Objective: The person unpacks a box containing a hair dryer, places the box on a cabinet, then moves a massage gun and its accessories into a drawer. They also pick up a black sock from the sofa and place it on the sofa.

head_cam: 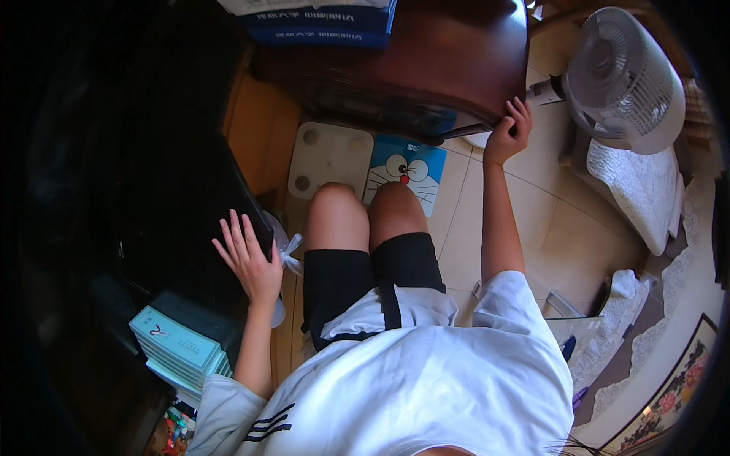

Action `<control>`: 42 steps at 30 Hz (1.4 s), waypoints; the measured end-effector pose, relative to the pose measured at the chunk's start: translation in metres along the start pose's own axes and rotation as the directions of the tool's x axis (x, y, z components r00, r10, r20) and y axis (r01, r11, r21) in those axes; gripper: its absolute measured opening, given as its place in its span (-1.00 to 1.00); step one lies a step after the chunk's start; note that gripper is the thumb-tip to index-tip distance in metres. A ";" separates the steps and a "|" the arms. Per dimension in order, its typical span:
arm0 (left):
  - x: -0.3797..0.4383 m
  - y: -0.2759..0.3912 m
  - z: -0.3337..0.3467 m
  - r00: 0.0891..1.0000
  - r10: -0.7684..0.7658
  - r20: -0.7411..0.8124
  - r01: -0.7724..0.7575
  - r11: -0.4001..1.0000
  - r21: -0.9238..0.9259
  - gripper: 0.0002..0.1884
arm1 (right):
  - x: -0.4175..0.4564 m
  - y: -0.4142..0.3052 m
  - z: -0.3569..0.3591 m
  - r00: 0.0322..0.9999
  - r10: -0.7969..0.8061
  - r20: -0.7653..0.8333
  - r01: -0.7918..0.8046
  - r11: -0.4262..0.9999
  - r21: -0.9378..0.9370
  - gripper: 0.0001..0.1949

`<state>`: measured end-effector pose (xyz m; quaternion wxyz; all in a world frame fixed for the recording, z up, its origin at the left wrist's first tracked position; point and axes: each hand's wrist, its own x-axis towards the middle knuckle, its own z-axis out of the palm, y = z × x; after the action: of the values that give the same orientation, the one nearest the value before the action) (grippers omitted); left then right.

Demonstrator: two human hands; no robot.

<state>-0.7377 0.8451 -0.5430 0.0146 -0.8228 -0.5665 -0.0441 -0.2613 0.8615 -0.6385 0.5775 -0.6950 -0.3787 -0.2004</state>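
My left hand (254,268) lies with fingers spread on a glossy black tabletop (188,194), the thumb near its edge. Holding the front corner of a dark red wooden cabinet (456,51), my right hand (509,135) has its fingers curled over the rim. Below the cabinet, on the tiled floor, are a white bathroom scale (333,157) and a blue scale with a cartoon cat face (408,171). My knees partly cover both scales.
Blue boxes (319,34) bearing writing sit on the cabinet. A pedestal fan (627,80) stands at the right, above a seat with a white quilted cover (633,188). Pale green boxes (179,342) are stacked at lower left. A tied plastic bag (292,253) hangs beside the black edge.
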 end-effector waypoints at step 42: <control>-0.275 -0.043 -0.283 0.497 0.485 0.719 0.220 0.731 -0.645 -0.52 | -0.133 -0.422 -0.530 -0.283 0.495 0.822 -0.822 0.317 -0.474 -0.38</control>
<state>-0.8911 0.5832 -0.2866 -0.5584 -0.7231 -0.3688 0.1712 -0.5813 0.3358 -0.3248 0.3350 -0.6485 -0.1823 0.6587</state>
